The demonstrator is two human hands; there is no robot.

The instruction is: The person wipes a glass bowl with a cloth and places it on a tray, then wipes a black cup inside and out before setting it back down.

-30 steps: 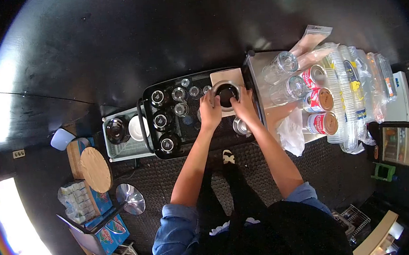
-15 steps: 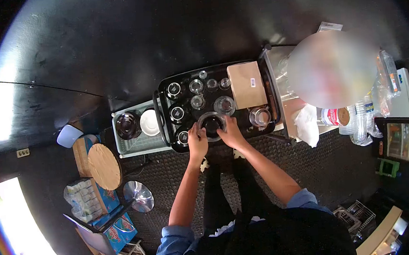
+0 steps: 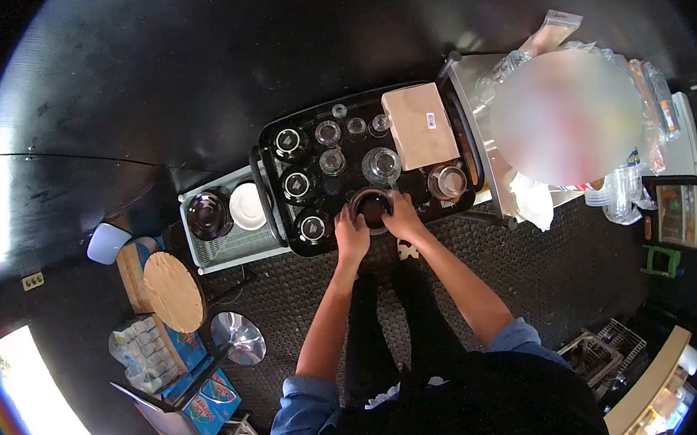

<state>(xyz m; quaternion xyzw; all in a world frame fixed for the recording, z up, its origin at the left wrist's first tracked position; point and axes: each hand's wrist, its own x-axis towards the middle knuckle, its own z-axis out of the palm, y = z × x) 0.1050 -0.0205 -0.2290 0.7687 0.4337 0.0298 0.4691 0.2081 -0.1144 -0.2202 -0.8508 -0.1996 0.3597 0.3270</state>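
Note:
A clear round glass vessel is held between my two hands at the near edge of a black tray-top cart. My left hand curves around its left side, and my right hand grips the opposite side. To the left stand black cups turned bottom up in a column. Just beyond my right hand is another clear glass vessel, with smaller glasses grouped behind it. A glass jar sits to the right, below a flat brown paper packet.
A grey-green rack on the left carries dark dishes and white saucers. On the right, a metal table bears plastic cups and wrapped items. A round wooden stool top and boxes stand lower left.
My hands have brought the glass vessel lower and closer to the tray's near edge, and it looks smaller now. The whole view has shifted slightly.

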